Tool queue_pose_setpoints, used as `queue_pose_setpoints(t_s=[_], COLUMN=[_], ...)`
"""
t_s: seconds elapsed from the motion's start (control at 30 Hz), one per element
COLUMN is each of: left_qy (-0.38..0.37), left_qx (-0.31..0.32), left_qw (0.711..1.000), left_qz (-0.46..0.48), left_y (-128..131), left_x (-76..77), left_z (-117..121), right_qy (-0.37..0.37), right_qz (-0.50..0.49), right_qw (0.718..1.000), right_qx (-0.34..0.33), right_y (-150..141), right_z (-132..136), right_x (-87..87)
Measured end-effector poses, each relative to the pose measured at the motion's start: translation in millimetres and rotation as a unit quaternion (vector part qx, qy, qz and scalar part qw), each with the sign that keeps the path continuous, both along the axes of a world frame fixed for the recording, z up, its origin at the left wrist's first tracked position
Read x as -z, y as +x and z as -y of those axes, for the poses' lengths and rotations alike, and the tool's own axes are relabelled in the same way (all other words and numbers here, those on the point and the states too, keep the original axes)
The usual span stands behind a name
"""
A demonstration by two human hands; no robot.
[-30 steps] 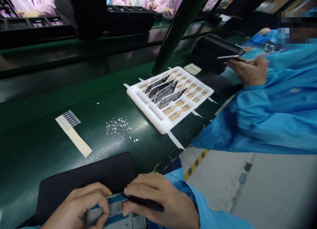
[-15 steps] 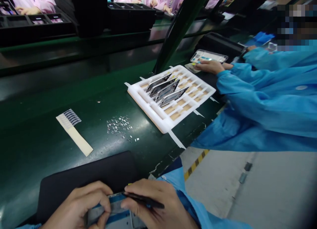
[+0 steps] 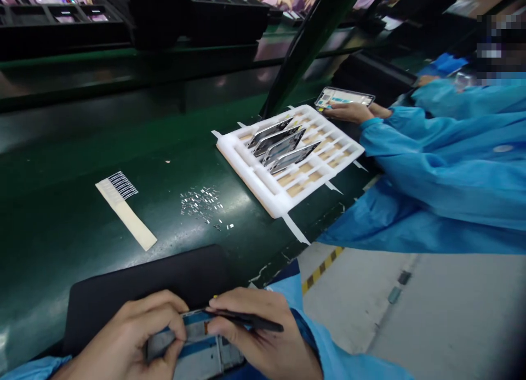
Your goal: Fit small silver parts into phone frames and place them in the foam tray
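At the bottom of the head view lies a phone frame [image 3: 201, 363], a grey metal part with blue strips across its inside. My left hand [image 3: 139, 336] is closed on its left part, with thumb and forefinger pinched together over a greyish strip. What exactly sits between those fingertips is too small to tell. My right hand [image 3: 263, 325] grips black tweezers [image 3: 261, 319], their tips pointing left at the frame's upper edge. A small orange-brown piece shows on the frame beside my right thumb. Under and behind the frame lies a black mat [image 3: 139, 281].
On the green bench [image 3: 53, 226] lie a cream strip with thin pieces [image 3: 137, 226] and scattered small metal bits [image 3: 201, 204]. A white slotted foam tray [image 3: 279, 202] holds several upright phone parts. At right, a co-worker in a blue sleeve [image 3: 411, 144] holds another phone frame [image 3: 353, 96].
My right hand has shifted slightly up and its tweezers have turned a little, baring more of the frame and the orange-brown piece. My left hand keeps its pinch. The view has moved slightly.
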State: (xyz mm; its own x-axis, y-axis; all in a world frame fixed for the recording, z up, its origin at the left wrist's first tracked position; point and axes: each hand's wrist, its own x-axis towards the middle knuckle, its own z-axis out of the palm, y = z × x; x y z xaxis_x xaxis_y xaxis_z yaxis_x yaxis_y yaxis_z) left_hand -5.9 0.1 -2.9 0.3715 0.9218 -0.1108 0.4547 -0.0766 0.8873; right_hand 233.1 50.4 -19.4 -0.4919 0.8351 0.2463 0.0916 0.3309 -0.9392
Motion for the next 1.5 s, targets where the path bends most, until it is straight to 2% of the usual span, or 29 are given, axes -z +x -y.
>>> queue_pose_setpoints(t_s=[0.1,0.3,0.47,0.7,0.87,1.07,1.23,1.33,1.43,1.5], left_qy=[0.004,0.019,0.006,0.019,0.031,0.032,0.036,0.012,-0.034,-0.049], left_qx=[-0.003,-0.004,0.008,0.007,0.001,0.016,0.012,0.017,0.017,0.020], left_qw=[1.000,1.000,1.000,1.000,0.999,0.999,0.999,0.999,0.999,0.998], left_qz=[-0.007,-0.018,-0.023,-0.018,-0.014,-0.022,-0.021,-0.025,-0.031,-0.030], left_y=[0,-1,-2,-2,0,-3,-3,-5,-8,-8], left_x=[2.5,4.4,8.2,10.0,8.1,13.3,14.8,16.0,19.5,21.8], left_z=[1,2,3,4,2,4,7,9,11,13], right_qy=[0.034,-0.064,-0.079,-0.110,-0.105,-0.099,-0.073,-0.046,0.063,0.148], right_qz=[-0.005,0.015,0.046,0.031,0.041,0.042,0.046,0.040,0.030,0.054], right_qw=[0.999,0.998,0.996,0.993,0.993,0.994,0.996,0.998,0.996,0.984], right_qx=[-0.001,-0.008,-0.022,-0.014,-0.016,-0.031,-0.035,-0.035,-0.057,-0.078], right_y=[0,1,2,0,0,2,1,2,4,5], right_z=[1,-8,-12,-12,-12,-14,-15,-14,-12,-11], right_x=[2.5,-2.2,-2.8,-3.4,-3.5,-4.5,-5.0,-3.9,-3.8,-4.8])
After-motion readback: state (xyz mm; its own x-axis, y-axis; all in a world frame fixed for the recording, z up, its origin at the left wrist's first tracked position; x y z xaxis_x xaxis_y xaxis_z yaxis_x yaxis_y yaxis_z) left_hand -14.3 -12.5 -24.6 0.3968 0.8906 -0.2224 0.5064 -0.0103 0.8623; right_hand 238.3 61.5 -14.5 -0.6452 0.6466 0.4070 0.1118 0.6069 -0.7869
